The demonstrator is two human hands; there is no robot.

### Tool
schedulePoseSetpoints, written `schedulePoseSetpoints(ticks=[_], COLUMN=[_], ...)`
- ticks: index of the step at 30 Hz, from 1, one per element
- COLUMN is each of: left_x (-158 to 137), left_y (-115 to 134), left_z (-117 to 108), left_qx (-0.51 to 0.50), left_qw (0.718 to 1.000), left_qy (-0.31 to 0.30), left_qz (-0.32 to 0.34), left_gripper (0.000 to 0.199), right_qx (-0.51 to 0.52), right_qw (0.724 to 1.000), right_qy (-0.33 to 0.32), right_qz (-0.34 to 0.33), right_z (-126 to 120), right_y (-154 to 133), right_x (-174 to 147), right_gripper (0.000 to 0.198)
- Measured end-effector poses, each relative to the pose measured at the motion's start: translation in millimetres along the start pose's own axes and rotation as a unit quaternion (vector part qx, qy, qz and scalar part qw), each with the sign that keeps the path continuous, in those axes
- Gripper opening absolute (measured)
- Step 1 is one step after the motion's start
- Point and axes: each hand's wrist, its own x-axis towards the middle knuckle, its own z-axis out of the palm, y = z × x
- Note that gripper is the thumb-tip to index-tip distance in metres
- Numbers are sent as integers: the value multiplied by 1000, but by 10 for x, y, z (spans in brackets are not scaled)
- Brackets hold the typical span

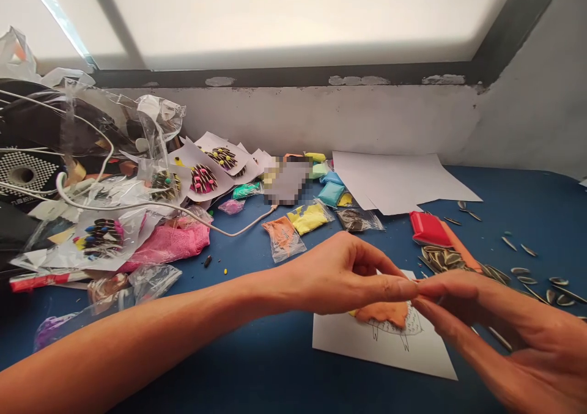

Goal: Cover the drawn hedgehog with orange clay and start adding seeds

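Observation:
My left hand (342,273) reaches in over a white paper (385,356) with an animal drawn in lines. From the right comes my right hand (499,322), its thumb and fingers pinched together. The fingertips of both hands meet just above the sheet; whatever is between them is too small or hidden to make out. Orange clay (383,313) covers part of the drawn body, while the rest of the drawing shows thin legs and small marks. My left hand hides the drawing's upper left part.
Sunflower seeds (440,258) lie beside a red packet (430,229) at right. Clay bags, such as the yellow bag (309,218), are behind my hands, with white sheets (403,178) further back. A white cable (183,209) crosses from the cluttered left side, near several seed-covered cards (204,178).

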Motion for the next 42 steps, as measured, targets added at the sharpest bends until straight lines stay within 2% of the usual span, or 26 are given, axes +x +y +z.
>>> schedulePoseSetpoints(ticks=[4,8,11,13,14,16,18,20,22,25,30,34,39,42], left_x=[18,29,10,-10,-19,-32,-36,-32,-25,-19,-28,-45,-43,-31], left_y=[-31,-34,-2,22,31,39,35,24,9,-17,-36,38,90,78], left_z=[6,-10,-41,-59,-64,-63,-49,-30,-12,7,36,73,104,101], left_qx=[-35,-21,43,133,190,302,397,463,504,527,513,517,537,543], left_qw=[999,1000,999,990,980,949,912,879,858,845,853,853,843,839], left_qy=[2,3,16,42,51,52,44,37,24,11,15,-5,-29,-31], left_qz=[9,-3,3,21,34,69,97,104,93,86,98,68,22,17], left_gripper=[43,45,47,49,50,49,38,24,19,21,27,32,41,44], right_qx=[-35,-63,-89,-118,-137,-158,-163,-157,-154,-174,-218,-240,-254,-269], right_qw=[997,993,991,990,989,985,982,982,981,976,958,946,943,936], right_qy=[-10,-11,-9,4,6,1,-10,-13,-11,-10,-10,-5,-20,-24], right_qz=[-69,-101,-95,-76,-58,-73,-93,-108,-121,-133,-184,-216,-216,-224], right_z=[-14,-29,-47,-57,-59,-53,-33,-4,22,47,65,63,50,46], right_y=[-26,-9,39,80,101,133,148,154,164,196,217,200,197,189], right_x=[4,24,37,49,56,70,82,87,82,65,67,97,111,105], right_gripper=[14,17,17,12,14,16,17,19,21,22,24,27,28,30])
